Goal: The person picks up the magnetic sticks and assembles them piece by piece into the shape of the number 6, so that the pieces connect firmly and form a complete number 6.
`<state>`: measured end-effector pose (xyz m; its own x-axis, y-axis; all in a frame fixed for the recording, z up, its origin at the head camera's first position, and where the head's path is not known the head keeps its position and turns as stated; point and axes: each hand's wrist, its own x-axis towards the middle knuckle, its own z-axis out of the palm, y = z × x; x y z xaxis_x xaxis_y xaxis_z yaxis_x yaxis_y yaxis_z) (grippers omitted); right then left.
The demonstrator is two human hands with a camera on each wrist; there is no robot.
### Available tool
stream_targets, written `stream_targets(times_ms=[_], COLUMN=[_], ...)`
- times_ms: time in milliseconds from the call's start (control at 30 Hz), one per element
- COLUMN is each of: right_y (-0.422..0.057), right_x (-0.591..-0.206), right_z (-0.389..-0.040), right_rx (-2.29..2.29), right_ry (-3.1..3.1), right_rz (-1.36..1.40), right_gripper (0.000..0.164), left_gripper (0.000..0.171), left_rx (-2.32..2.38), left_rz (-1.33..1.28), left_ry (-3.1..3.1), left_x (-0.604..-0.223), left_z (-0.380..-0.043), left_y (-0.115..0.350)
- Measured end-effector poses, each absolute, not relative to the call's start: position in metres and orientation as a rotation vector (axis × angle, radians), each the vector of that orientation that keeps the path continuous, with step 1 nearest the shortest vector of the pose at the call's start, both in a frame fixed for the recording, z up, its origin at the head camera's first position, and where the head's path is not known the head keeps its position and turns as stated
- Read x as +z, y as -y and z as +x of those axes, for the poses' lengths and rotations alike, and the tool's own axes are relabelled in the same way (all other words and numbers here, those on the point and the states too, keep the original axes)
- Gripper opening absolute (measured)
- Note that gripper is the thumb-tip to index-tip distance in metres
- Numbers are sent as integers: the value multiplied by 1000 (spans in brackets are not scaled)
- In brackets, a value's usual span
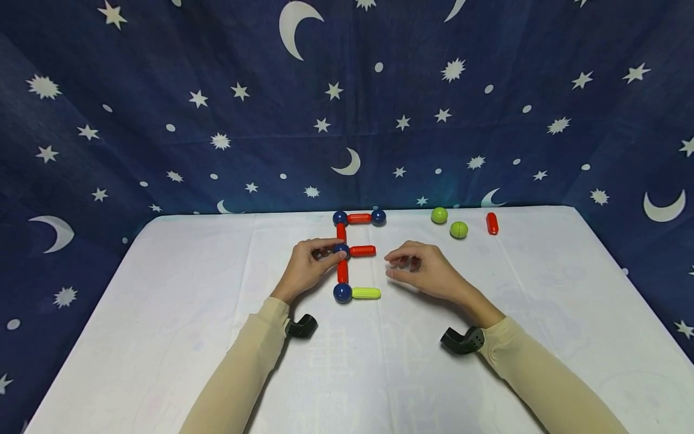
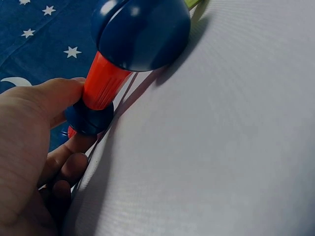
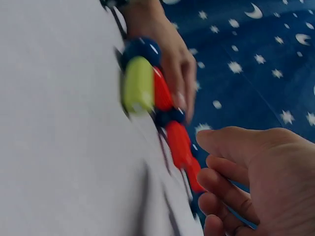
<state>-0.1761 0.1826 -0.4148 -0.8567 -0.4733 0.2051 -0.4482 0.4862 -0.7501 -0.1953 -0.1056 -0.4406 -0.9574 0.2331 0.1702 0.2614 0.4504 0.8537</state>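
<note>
Joined rods and balls form an E-like frame on the white table. My left hand [image 1: 305, 268] pinches the middle blue ball [image 2: 91, 119] between thumb and fingers. From that ball a red rod [image 1: 362, 251] points right, its far end bare. Above, a blue ball [image 1: 340, 218] carries a red rod [image 1: 359, 218] ending in another blue ball [image 1: 378, 217]. At the near corner, a blue ball [image 1: 343, 293] bears a yellow-green rod [image 1: 366, 293]. Right of the frame hovers my right hand [image 1: 428, 272], fingers loosely bent, holding nothing.
Two green balls, one [image 1: 439, 215] behind the other [image 1: 458, 229], lie at the back right of the table [image 1: 347, 374]. Farther right is a loose red rod [image 1: 492, 223]. A dark blue star-and-moon cloth [image 1: 244, 144] hangs behind the table's far edge.
</note>
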Motion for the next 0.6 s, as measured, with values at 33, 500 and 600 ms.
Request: stream_targets(times_ms=[33,500,600], right_y=[-187,-256,-265], right_x=[-414,-413,-417], right_z=[-178,-206,-209], right_rx=[-1355,-1606,-1612], right_ry=[-2712,-3165,-3237], right_rz=[-812,-417,-321], right_gripper=[25,32,35], left_gripper=[30,31,30], left_rx=[-1567,-1565,-1576], left_rz=[-454,-459,-466], left_ry=[2651,2653,2641], left_x=[-441,-442,-442], left_z=[-195,-195,-195], left_y=[106,106,106])
